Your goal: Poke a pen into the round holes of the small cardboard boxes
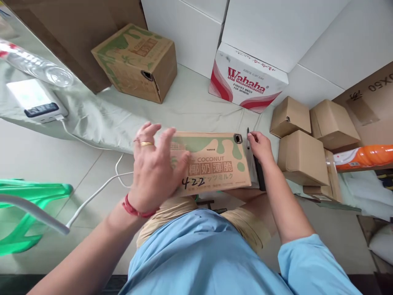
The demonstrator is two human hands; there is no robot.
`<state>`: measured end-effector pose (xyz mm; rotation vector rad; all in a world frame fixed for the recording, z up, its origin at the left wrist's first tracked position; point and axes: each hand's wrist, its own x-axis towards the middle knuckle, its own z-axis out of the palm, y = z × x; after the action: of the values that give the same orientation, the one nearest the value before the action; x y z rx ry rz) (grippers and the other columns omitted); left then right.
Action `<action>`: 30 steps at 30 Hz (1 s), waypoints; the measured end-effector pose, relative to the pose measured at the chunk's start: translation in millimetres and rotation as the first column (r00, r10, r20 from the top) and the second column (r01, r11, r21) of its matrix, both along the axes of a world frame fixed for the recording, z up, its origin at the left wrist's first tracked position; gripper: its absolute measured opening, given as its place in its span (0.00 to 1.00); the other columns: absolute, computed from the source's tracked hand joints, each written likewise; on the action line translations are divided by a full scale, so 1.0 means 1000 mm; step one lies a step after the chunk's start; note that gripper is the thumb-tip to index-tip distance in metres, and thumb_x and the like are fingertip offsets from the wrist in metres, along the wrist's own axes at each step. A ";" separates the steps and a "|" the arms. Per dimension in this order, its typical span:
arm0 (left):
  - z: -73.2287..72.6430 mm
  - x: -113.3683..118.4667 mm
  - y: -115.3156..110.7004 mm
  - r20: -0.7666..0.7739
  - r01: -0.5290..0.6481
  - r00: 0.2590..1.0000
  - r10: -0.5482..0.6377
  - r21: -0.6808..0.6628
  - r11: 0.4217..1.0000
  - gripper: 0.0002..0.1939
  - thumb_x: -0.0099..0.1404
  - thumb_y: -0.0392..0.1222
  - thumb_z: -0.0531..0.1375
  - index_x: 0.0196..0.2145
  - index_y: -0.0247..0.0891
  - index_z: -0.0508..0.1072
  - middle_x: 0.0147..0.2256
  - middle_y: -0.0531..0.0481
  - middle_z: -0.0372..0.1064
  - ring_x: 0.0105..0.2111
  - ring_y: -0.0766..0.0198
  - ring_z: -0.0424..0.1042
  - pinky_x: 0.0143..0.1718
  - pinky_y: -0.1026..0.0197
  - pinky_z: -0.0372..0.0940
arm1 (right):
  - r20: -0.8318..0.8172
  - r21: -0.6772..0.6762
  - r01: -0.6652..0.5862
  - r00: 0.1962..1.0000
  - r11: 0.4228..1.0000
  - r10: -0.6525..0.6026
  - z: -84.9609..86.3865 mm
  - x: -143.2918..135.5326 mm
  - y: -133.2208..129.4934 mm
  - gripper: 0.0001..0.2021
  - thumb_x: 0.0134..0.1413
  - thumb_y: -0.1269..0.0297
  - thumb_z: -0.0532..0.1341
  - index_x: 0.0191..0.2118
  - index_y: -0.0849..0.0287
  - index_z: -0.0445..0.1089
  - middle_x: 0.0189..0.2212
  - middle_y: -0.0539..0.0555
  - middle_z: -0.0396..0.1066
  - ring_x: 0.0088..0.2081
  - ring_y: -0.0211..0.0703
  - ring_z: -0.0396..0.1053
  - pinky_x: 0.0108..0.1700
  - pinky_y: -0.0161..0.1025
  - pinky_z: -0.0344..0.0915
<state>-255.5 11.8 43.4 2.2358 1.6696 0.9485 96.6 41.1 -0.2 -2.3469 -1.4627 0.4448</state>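
Note:
A flat brown carton (215,164) printed with "COCONUT" and green drips lies at the table's front edge, with "422" handwritten on it and a dark-rimmed hole at its far right corner. Over the carton's left end is my left hand (158,164), fingers spread and slightly blurred; whether it presses on the cardboard I cannot tell. Beside the right end, my right hand (260,147) has its thumb and fingers closed at a thin dark pen-like stick (248,133). Below that hand a black strip-like object (260,174) lies partly hidden under the forearm.
A similar carton (138,61) and a white-and-red Wahaha box (247,80) stand at the back. Several plain brown boxes (302,157) and an orange bottle (365,157) are at right. At left are a white device (37,100) with a cable and a clear bottle (46,67).

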 end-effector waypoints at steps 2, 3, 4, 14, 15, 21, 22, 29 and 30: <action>0.014 0.008 -0.017 -0.121 0.241 0.964 -0.239 0.008 0.970 0.25 0.73 0.51 0.63 0.64 0.42 0.71 0.71 0.36 0.60 0.77 0.36 0.51 0.76 0.29 0.50 | 0.152 -0.085 0.089 0.985 0.992 -0.076 -0.002 0.014 0.021 0.26 0.72 0.54 0.56 0.66 0.65 0.70 0.57 0.70 0.78 0.58 0.59 0.76 0.60 0.51 0.70; 0.020 0.014 -0.024 -0.161 0.389 0.908 -0.388 -0.028 0.921 0.26 0.73 0.55 0.64 0.64 0.43 0.72 0.71 0.37 0.62 0.77 0.35 0.52 0.76 0.28 0.50 | 0.186 -0.117 0.115 0.978 0.986 -0.092 -0.003 0.018 0.031 0.27 0.70 0.55 0.59 0.67 0.67 0.69 0.58 0.73 0.77 0.60 0.62 0.75 0.60 0.53 0.69; 0.023 0.019 -0.030 -0.184 0.488 0.851 -0.493 -0.073 0.870 0.29 0.72 0.60 0.66 0.64 0.44 0.74 0.71 0.37 0.64 0.77 0.34 0.53 0.76 0.27 0.50 | 0.220 -0.153 0.134 0.971 0.979 -0.098 -0.005 0.019 0.039 0.28 0.68 0.56 0.61 0.66 0.67 0.69 0.58 0.75 0.77 0.60 0.65 0.75 0.60 0.54 0.69; 0.004 0.049 -0.024 -0.332 0.654 0.675 -0.659 -0.146 0.742 0.36 0.71 0.54 0.69 0.72 0.50 0.67 0.77 0.41 0.54 0.77 0.39 0.55 0.76 0.29 0.51 | 0.314 -0.188 0.143 0.946 0.972 -0.079 -0.013 0.010 0.061 0.34 0.59 0.68 0.66 0.71 0.60 0.65 0.49 0.68 0.81 0.53 0.62 0.78 0.54 0.50 0.70; 0.002 0.049 -0.024 -0.334 0.654 0.674 -0.658 -0.145 0.743 0.36 0.71 0.53 0.69 0.72 0.50 0.67 0.77 0.41 0.54 0.77 0.40 0.55 0.76 0.30 0.52 | 0.240 -0.125 0.139 0.965 0.982 -0.106 -0.012 0.014 0.058 0.36 0.56 0.68 0.67 0.71 0.59 0.65 0.44 0.64 0.82 0.49 0.59 0.78 0.51 0.47 0.70; 0.000 0.048 -0.029 -0.334 0.641 0.705 -0.625 -0.075 0.764 0.34 0.71 0.48 0.68 0.71 0.50 0.68 0.76 0.44 0.57 0.75 0.41 0.59 0.74 0.30 0.55 | -0.610 0.279 0.305 0.789 0.910 -0.078 0.004 0.044 0.015 0.15 0.47 0.53 0.64 0.38 0.56 0.76 0.23 0.45 0.64 0.21 0.35 0.51 0.24 0.34 0.53; 0.000 0.047 -0.029 -0.332 0.636 0.713 -0.618 -0.065 0.769 0.33 0.71 0.46 0.67 0.71 0.50 0.68 0.76 0.44 0.58 0.75 0.41 0.59 0.75 0.30 0.55 | -0.665 0.302 0.324 0.746 0.897 -0.046 0.007 0.044 0.005 0.15 0.47 0.51 0.62 0.36 0.56 0.74 0.24 0.45 0.62 0.20 0.33 0.48 0.22 0.33 0.51; 0.001 0.051 -0.030 -0.357 0.618 0.726 -0.588 -0.039 0.786 0.29 0.71 0.42 0.64 0.68 0.49 0.71 0.74 0.43 0.62 0.73 0.41 0.62 0.74 0.29 0.57 | -0.907 0.418 0.586 0.217 0.694 0.362 0.019 -0.008 -0.049 0.15 0.48 0.63 0.69 0.44 0.53 0.79 0.34 0.50 0.67 0.27 0.36 0.60 0.24 0.35 0.67; 0.003 0.055 -0.031 -0.375 0.612 0.725 -0.577 -0.032 0.790 0.27 0.70 0.42 0.64 0.66 0.48 0.73 0.73 0.41 0.63 0.73 0.39 0.63 0.72 0.27 0.58 | -0.909 0.416 0.574 0.229 0.706 0.349 0.023 -0.019 -0.050 0.14 0.50 0.61 0.71 0.44 0.52 0.78 0.34 0.50 0.67 0.27 0.36 0.59 0.24 0.35 0.66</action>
<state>-200.7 -18.9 46.2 2.8747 0.8638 0.4629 77.4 -9.1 23.0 -0.9825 -0.5263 0.8929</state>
